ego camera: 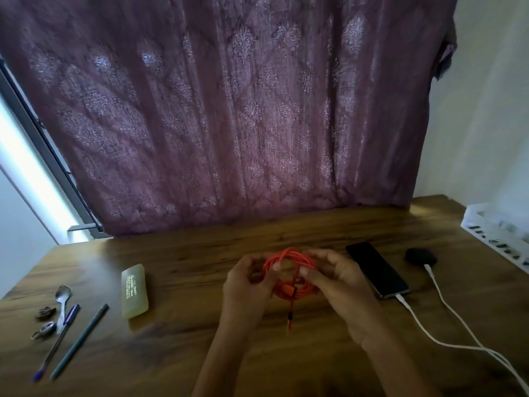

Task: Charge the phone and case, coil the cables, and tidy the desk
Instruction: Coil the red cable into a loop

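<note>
Orange cable coil [290, 275] gripped between left hand [246, 285] and right hand [340, 279], mid-desk [200, 253] — phone [376, 269], black case [420, 256] right, white cables [446, 342] plugged in; pens [68, 339], spoon [63, 299] left; purple curtain [229, 110] behind.

Orange-red coiled cable [292, 269], plum-purple curtain [229, 110] with pale damask floral motifs, brown wood-grain desk [186, 253], black phone [375, 267], black case [420, 255], white charging cables [412, 310], pale yellow box [134, 292] with dark print, blue pen [56, 343], dark teal pen [79, 341], silver spoon [63, 295], white basket [483, 226], off-white wall [486, 110].
</note>
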A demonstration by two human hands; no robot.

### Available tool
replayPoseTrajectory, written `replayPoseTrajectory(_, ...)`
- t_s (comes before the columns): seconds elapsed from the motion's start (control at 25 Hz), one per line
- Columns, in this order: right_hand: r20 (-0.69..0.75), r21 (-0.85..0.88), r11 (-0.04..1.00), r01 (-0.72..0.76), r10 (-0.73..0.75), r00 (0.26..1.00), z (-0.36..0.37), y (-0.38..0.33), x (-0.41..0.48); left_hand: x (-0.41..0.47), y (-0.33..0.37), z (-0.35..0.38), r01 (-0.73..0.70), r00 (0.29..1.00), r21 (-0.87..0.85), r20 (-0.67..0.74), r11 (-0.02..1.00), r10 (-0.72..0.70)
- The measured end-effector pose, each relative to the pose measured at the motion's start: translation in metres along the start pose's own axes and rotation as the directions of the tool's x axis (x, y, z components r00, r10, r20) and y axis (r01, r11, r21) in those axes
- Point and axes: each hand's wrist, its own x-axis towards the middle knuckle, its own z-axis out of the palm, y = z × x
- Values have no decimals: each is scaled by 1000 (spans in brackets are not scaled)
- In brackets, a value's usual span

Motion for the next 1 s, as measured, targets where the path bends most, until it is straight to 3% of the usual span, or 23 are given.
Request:
replayPoseTrajectory(0.08, 5, -13, 1000, 0, 0, 1000, -1, -2, 1, 3, -1, -7, -185, 965, 181, 222, 966, 143)
replayPoseTrajectory(0.2, 29, -12, 999, -36, 36, 999, -3, -1, 5, 0, 8, -7, -389, 854, 192, 441, 901, 274)
replayPoseTrajectory(0.36, 143, 195, 970, -143, 116, 983, -13, -2, 9, 0, 13, -7, -438, 826, 108, 439, 892, 353)
replayPoseTrajectory(0.48, 345, 455, 833, -315, 161, 925, -17, -2, 8, 0, 13, -5, -418, 832, 98, 442, 903, 337)
replayPoseTrajectory(0.6, 466, 521, 759, -390, 129, 875, -18, -1, 8, 1, 12, -5, -399, 852, 104, 409, 911, 327)
replayPoseTrajectory(0.76, 283, 456, 837, -302, 185, 941, -13, -4, 9, -6, 9, 1, -270, 907, 80, 356, 960, 225)
replayPoseTrajectory(1.0, 7, 248, 968, -33, 32, 999, -5, -4, 6, -7, 5, 11, -106, 961, -111, 242, 988, 131)
